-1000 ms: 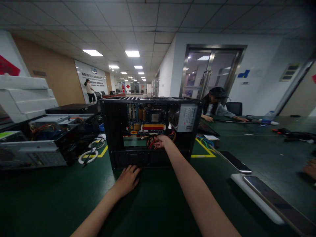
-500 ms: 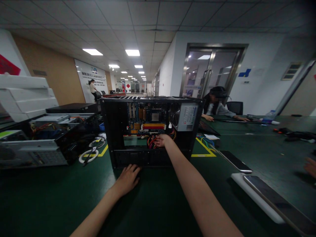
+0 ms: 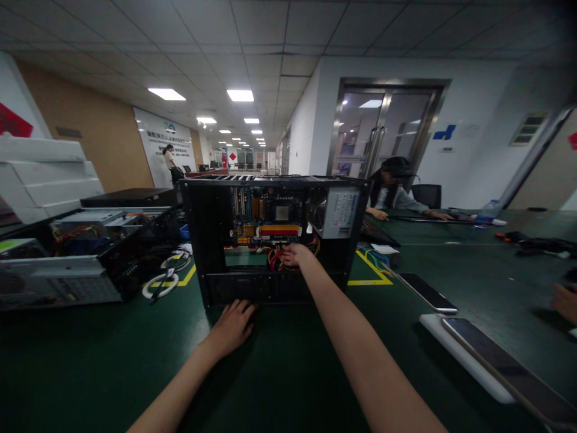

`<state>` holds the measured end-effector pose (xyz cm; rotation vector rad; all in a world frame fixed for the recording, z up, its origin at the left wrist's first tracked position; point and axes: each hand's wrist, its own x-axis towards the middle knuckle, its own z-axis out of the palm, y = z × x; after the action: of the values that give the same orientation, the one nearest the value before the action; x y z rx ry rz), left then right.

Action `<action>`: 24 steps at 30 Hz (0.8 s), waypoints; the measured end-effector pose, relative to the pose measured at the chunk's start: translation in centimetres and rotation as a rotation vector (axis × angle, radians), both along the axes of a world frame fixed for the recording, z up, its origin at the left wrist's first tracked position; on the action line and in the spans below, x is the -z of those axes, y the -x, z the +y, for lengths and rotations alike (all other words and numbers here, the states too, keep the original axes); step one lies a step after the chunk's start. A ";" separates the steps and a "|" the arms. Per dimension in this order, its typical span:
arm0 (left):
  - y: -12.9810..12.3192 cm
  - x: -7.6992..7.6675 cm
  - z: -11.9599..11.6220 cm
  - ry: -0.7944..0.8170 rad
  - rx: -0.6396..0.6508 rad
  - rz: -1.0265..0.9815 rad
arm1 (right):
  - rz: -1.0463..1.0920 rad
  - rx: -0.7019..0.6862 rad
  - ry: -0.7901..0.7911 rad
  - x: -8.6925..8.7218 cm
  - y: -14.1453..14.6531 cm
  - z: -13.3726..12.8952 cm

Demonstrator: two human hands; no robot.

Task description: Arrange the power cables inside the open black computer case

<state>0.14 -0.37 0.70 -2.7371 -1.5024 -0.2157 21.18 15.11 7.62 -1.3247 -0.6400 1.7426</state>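
A black computer case [image 3: 234, 288] stands upright on the green table with its side open towards me. Inside it are a motherboard [image 3: 265, 211], with red and yellow memory slots, and a silver power supply [image 3: 339, 211] at the upper right. Below the motherboard hangs a bundle of coloured power cables [image 3: 274, 257]. My right hand [image 3: 294, 255] reaches into the case, its fingers curled at the cables. My left hand [image 3: 233, 325] lies flat on the table, fingers stretched out, the tips at the case's bottom edge.
Left of the case lies another opened computer case [image 3: 76, 273] beside coiled white cables [image 3: 160, 285]. White boxes [image 3: 45, 174] are stacked behind it. Phones [image 3: 428, 293] and a white slab [image 3: 464, 355] lie on the right. A person [image 3: 394, 192] sits across the table; another person's hand [image 3: 565, 302] shows at the right edge.
My view has shifted very slightly. Both my hands keep nearly the same places, the right one at the cables and the left one by the case's bottom edge.
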 end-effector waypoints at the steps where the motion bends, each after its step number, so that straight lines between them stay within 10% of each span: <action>1: 0.0 0.0 0.0 0.005 -0.002 0.001 | 0.004 -0.002 0.000 0.0 0.0 0.0; 24: 0.1 0.3 0.2 0.044 -0.027 -0.004 | -0.198 -0.200 -0.047 0.8 -0.3 0.7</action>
<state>0.04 -0.21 0.42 -2.7497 -1.5631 -0.1898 21.47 15.84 6.85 -1.4527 -0.9472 1.7543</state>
